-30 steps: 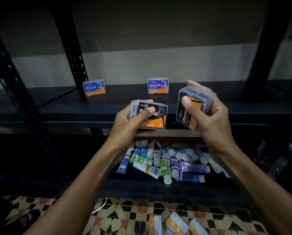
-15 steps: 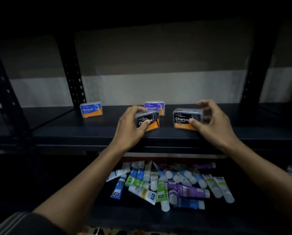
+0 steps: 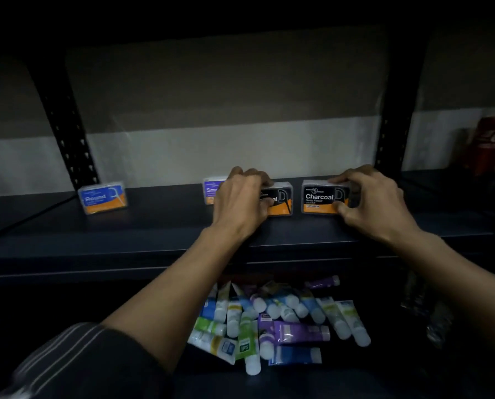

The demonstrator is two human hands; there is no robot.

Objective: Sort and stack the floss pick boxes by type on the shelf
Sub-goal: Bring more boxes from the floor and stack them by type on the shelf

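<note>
Now the left hand (image 3: pixel 240 203) and the right hand (image 3: pixel 375 205) are both down on the shelf (image 3: pixel 154 226), each holding a black box.

Left hand grips the first Charcoal box (image 3: pixel 282 201), fingers (image 3: pixel 253 175) curled over its top and thumb at the front, and the box stands upright on the shelf board. Right hand pinches the second Charcoal box (image 3: pixel 319 198) just beside it, fingertips on the top edge and thumb at the lower front corner, with a narrow gap between the two boxes. Tucked behind the left hand is the purple Smooth box (image 3: pixel 210 190), half hidden. Well off to the left stands the blue Round box (image 3: pixel 102 197), on its own. Below, a heap of tubes (image 3: pixel 283 326) lies on the lower shelf. Far right there's something red (image 3: pixel 490 145), possibly a bottle, but it's too blurred to call.
</note>
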